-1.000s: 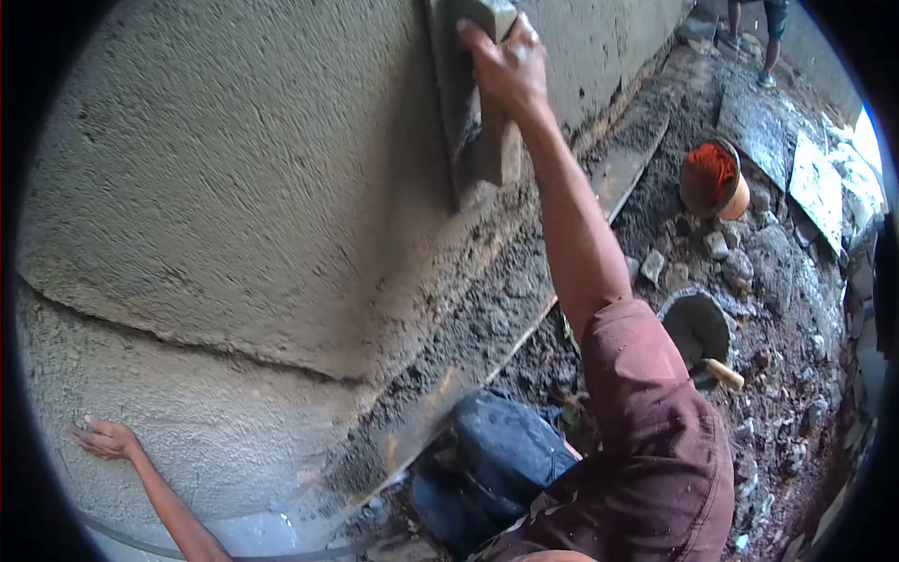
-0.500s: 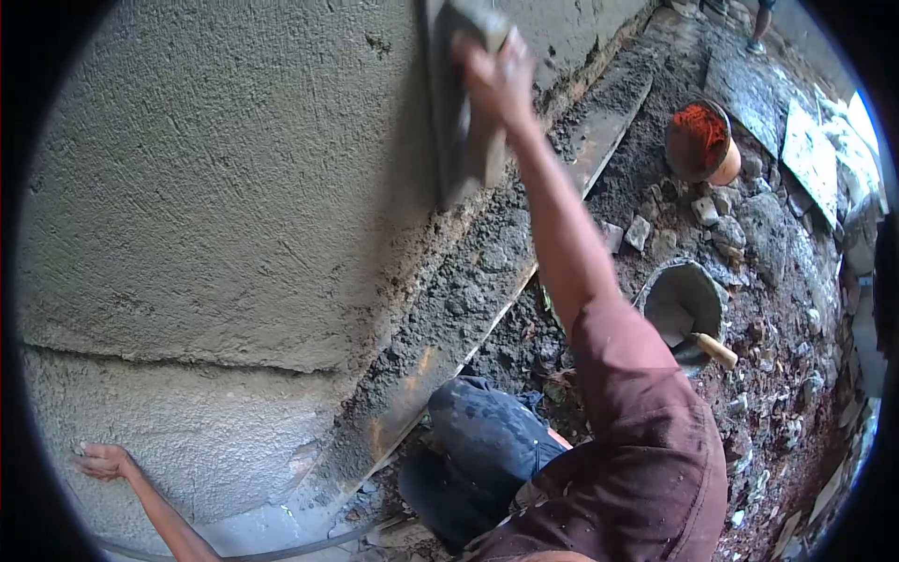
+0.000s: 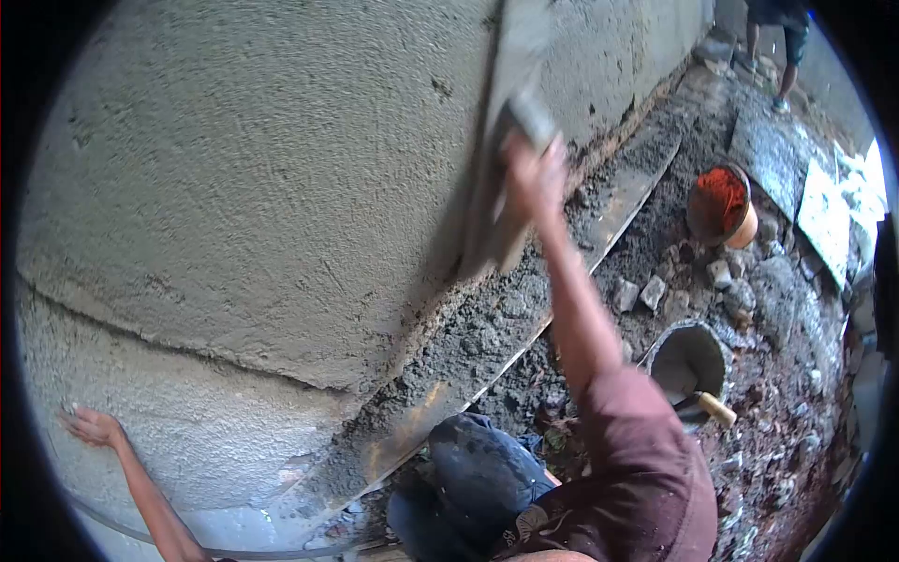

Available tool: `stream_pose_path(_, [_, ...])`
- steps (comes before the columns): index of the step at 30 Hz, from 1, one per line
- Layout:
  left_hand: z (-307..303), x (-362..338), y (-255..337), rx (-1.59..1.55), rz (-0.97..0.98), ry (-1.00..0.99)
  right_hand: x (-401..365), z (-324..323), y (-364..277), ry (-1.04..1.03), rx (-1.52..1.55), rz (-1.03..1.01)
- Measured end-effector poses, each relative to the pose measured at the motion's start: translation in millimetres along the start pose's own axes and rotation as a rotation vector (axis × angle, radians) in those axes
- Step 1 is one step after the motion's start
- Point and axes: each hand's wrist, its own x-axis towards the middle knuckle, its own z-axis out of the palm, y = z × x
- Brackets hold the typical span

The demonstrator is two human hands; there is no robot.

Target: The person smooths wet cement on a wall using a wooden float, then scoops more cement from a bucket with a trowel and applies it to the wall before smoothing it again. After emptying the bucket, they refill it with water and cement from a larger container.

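My right hand is closed round the handle block of a long float, blurred by motion, whose flat side lies along the rough grey plastered wall. My left hand has its fingers spread against the lighter, lower part of the wall at the far left and holds nothing. Between the two hands, a ragged ledge in the plaster runs across the wall.
A mortar-covered board runs along the wall's foot. To the right are a bucket with orange contents, a bucket of grey mortar, a wooden-handled tool and rubble. A person's legs show at the top right.
My right hand and the float appear lower and further right in the view. The whole scene has shifted as the camera moved, and more of the other person's legs shows.
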Motion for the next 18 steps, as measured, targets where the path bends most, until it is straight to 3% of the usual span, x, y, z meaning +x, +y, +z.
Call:
stream_pose_path(1, [2.5,-1.3,-1.8,-0.008,0.027,0.008,-46.0,-6.4,-23.6,-0.047,0.26,-0.301])
stream_pose_path(3, [-0.7,-2.0,5.9,0.049,-0.011,0.007,-103.7,-11.4,-58.2,-0.259,0.423,-0.054])
stream_pose_path(4, [-5.3,-3.8,10.3,0.091,-0.037,0.003,-92.8,-13.7,-61.0,-0.288,0.433,-0.06])
stream_pose_path(5, [-6.9,-4.8,12.5,0.097,-0.044,-0.013,-55.5,-18.4,-75.0,-0.314,0.436,-0.072])
stream_pose_path(6, [-5.8,-1.6,15.5,0.055,-0.014,0.008,-8.6,-7.0,-75.2,-0.18,0.324,-0.37])
stream_pose_path(7, [-6.0,1.6,15.2,0.011,0.025,0.026,35.8,17.8,-50.4,-0.03,-0.095,-0.403])
stream_pose_path(9, [7.6,-1.3,-12.2,0.019,0.027,0.022,116.9,-5.6,-111.4,-0.215,0.044,-0.135])
stream_pose_path(10, [11.9,-4.8,-21.4,0.031,0.026,0.027,115.4,-21.9,-146.4,-0.103,0.376,-0.132])
stream_pose_path(11, [11.3,-6.0,-21.0,0.028,0.018,0.017,97.9,-10.2,-122.1,-0.109,0.365,-0.137])
stream_pose_path(12, [11.2,-5.9,-18.6,0.025,-0.016,0.002,69.9,12.6,-74.6,-0.105,0.083,-0.308])
stream_pose_path(15, [26.3,-16.8,-40.8,0.066,-0.034,0.0,-51.7,-6.1,-83.0,-0.174,0.345,-0.442])
stream_pose_path(17, [47.9,-30.8,-86.1,0.193,-0.056,-0.02,-146.1,-12.3,-70.4,-0.305,0.311,-0.124])
stream_pose_path(18, [43.7,-29.8,-74.9,0.185,-0.086,-0.012,-145.1,-14.5,-74.1,-0.311,0.351,-0.172])
